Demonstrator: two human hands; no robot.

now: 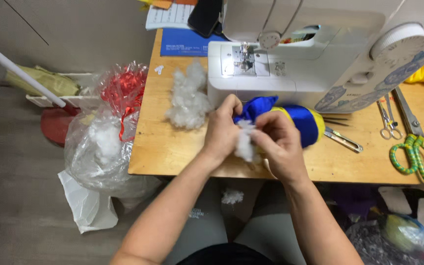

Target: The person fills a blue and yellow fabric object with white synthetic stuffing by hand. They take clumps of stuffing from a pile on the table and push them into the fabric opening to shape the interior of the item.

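While left hand [222, 131] pinches blue-and-yellow satin fabric pouch [290, 120] at frame centre | right hand [278, 142] fingers closed on white fluffy stuffing tuft [244, 142] — opening seemingly hidden — feed small wads, seam held wide.

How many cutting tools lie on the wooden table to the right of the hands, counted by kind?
Large scissors with green wrapped handles: 1
Small silver scissors: 1
Metal thread snips: 1
Total: 3

All three lie on the table, none touched by the left hand or right hand, which hold the blue and yellow fabric piece.

Glossy blue cloth [300, 120], fluffy white stuffing [244, 142]
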